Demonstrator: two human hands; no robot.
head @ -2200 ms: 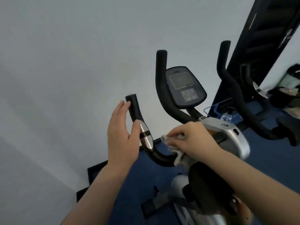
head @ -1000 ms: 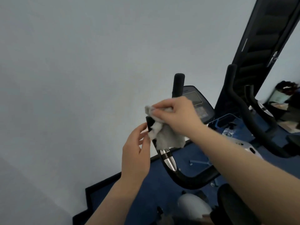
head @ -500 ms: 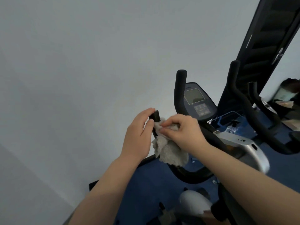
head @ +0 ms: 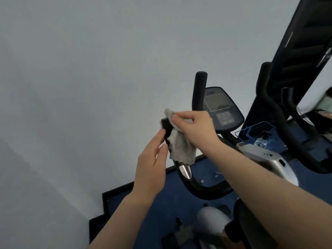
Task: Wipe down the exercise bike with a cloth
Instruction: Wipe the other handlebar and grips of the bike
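Note:
The exercise bike fills the right half of the view, with black curved handlebars and a console screen. My right hand pinches a grey cloth draped over the top of the left handle grip. The cloth hangs down to the grip's silver sensor. My left hand stands beside that grip on its left, fingers straight and touching its side, holding nothing.
A pale wall lies close behind and to the left. Blue carpet covers the floor. A tall black panel leans at the right. A blue wire basket with a clear bottle sits behind the bike's silver housing.
My right hand has lifted the cloth up over the tip of the left grip. My left hand has let go of the grip's top and slid lower along its side.

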